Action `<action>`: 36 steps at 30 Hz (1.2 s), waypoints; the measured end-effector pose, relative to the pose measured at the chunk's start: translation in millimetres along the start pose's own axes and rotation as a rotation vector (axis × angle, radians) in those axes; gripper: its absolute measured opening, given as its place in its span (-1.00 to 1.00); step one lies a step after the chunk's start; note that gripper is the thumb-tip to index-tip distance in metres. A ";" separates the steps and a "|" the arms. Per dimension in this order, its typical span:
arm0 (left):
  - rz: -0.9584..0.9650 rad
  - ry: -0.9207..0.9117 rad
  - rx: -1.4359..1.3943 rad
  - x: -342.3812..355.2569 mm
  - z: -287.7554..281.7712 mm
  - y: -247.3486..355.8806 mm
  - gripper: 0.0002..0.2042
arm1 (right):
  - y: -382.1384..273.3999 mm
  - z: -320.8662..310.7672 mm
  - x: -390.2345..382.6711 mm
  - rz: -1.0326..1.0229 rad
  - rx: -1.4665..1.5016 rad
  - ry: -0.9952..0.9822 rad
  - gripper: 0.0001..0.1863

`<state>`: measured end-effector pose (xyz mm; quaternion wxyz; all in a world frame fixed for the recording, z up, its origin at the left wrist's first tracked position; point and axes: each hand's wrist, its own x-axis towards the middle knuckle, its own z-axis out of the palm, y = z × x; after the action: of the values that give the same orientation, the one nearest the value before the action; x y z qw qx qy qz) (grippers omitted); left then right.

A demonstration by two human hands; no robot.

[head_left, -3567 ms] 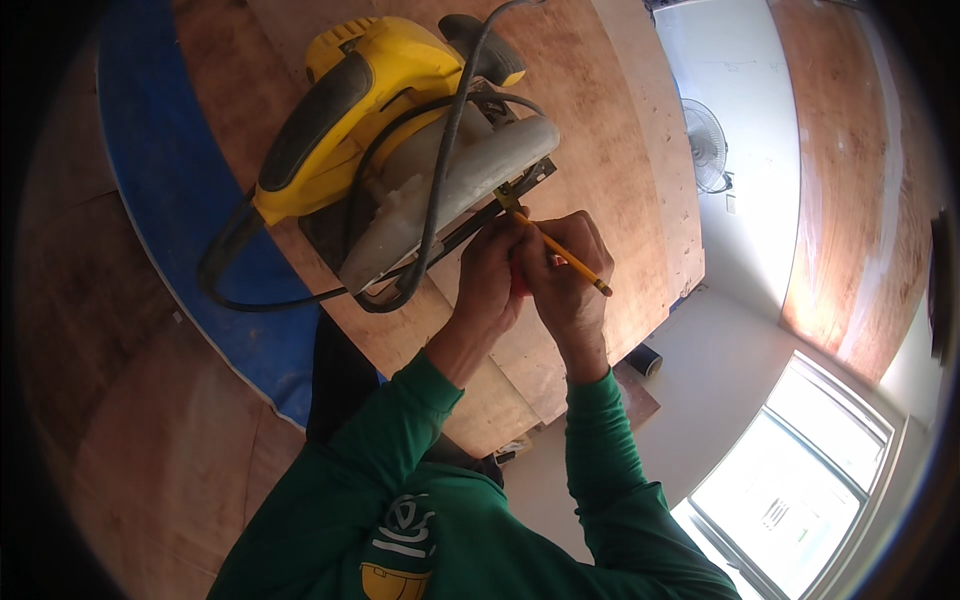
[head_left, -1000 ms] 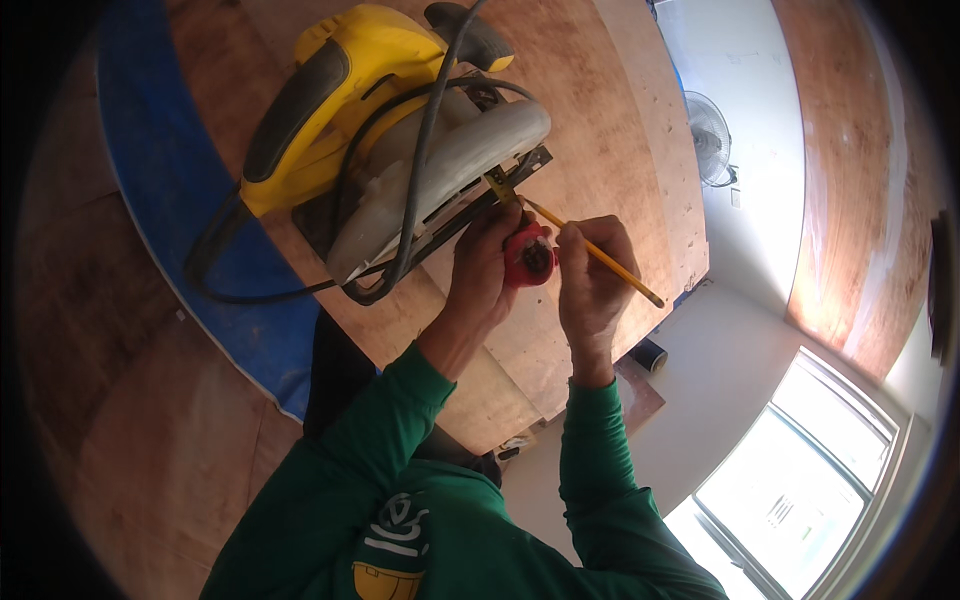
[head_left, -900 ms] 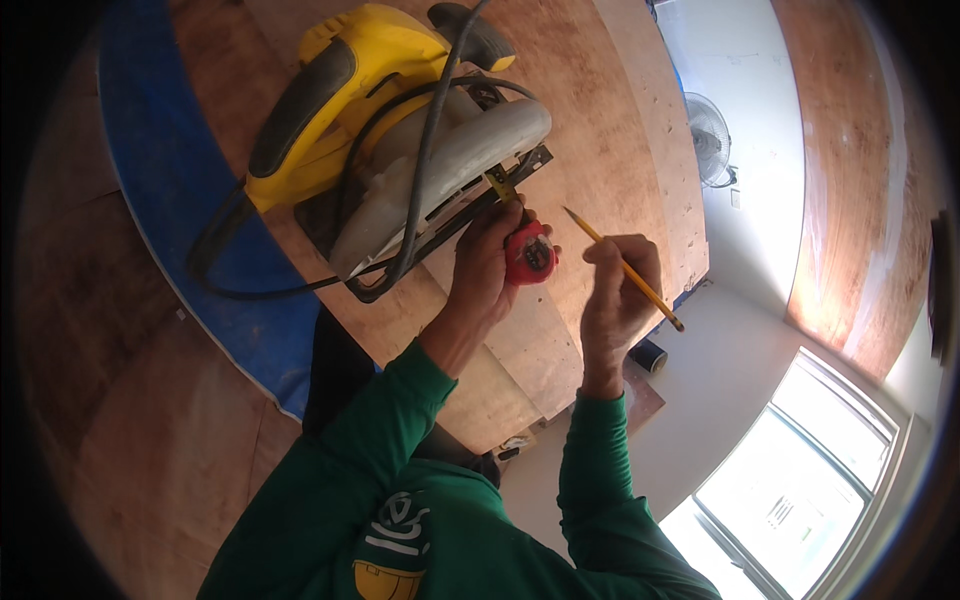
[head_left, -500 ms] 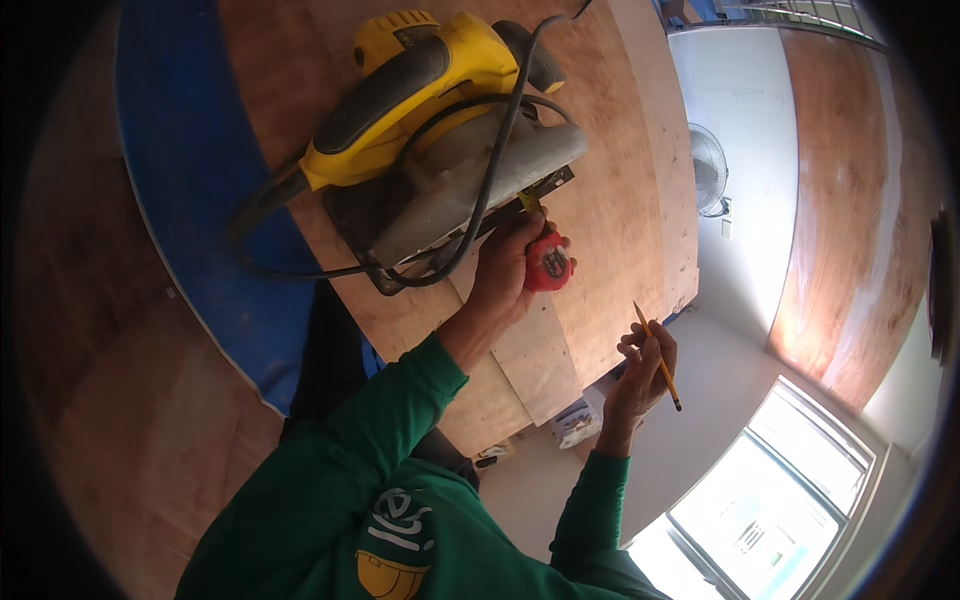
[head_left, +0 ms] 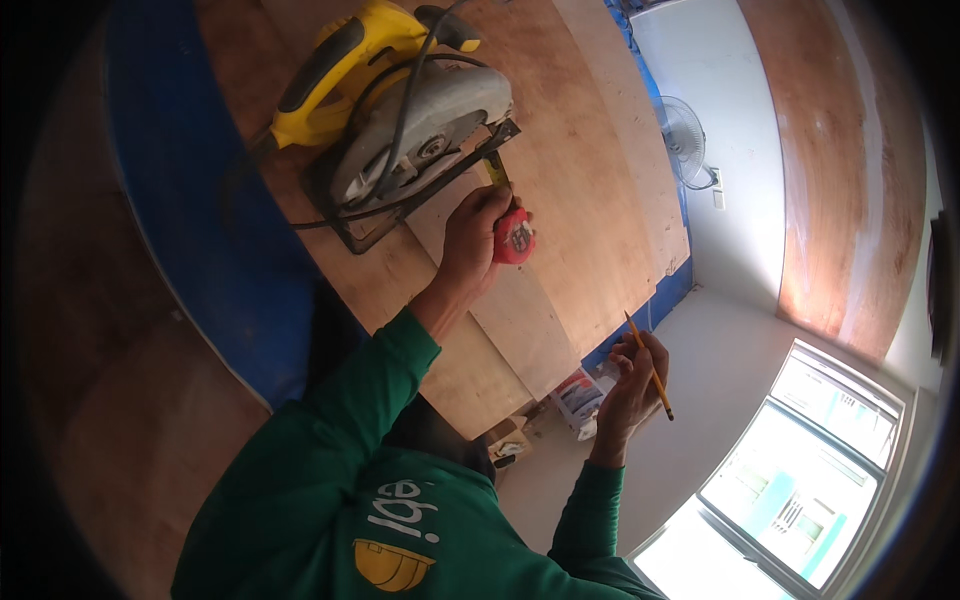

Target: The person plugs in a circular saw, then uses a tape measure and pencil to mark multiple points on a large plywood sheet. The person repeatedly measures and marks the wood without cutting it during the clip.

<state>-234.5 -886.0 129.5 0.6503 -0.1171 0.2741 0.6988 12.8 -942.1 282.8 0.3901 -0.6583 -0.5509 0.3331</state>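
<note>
head view: left hand (head_left: 470, 235), frame centre, is closed round a red tape (head_left: 514, 237), its blade drawn up toward the saw (head_left: 395, 120) at upper left; all sit on the plywood (head_left: 590, 200). right hand (head_left: 632, 378), lower right and clear of the board, pinches a pencil (head_left: 650, 366) in curled fingers. risk: the tape sits just beside the saw's base, so a slipping blade could recoil onto the fingers. the saw cord (head_left: 400, 130) lies looped over the guard and may snag.
</note>
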 end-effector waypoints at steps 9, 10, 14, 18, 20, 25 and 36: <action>-0.122 0.176 0.960 -198.8 -59.0 -59.3 -0.79 | 84.0 -90.6 -17.0 -0.104 0.096 -0.403 -0.71; -0.170 0.217 1.067 -218.7 -66.5 -71.9 -0.79 | 94.8 -101.8 -26.8 -0.148 0.028 -0.448 -0.73; -0.337 0.154 1.277 -270.2 -86.5 -109.1 -0.78 | 132.1 -122.2 -83.1 -0.028 -0.042 -0.513 -0.74; -0.477 0.041 1.311 -293.8 -99.8 -131.0 -0.78 | 157.7 -108.8 -151.7 0.066 0.018 -0.584 -0.71; -0.502 0.003 1.332 -297.1 -106.2 -136.0 -0.77 | 165.8 -91.4 -179.0 0.235 0.137 -0.551 -0.72; -0.553 -0.095 1.344 -307.8 -121.6 -139.0 -0.78 | 176.4 -82.4 -220.7 0.610 0.477 -0.425 -0.79; -0.382 -0.048 1.660 -357.3 -165.3 -123.5 -0.75 | 188.2 -78.5 -234.5 0.630 0.413 -0.278 -0.84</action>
<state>-100.8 -1275.8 150.9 0.6377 0.3681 0.6593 0.1520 128.4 -1201.3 156.4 0.3149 -0.6515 -0.2909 0.6260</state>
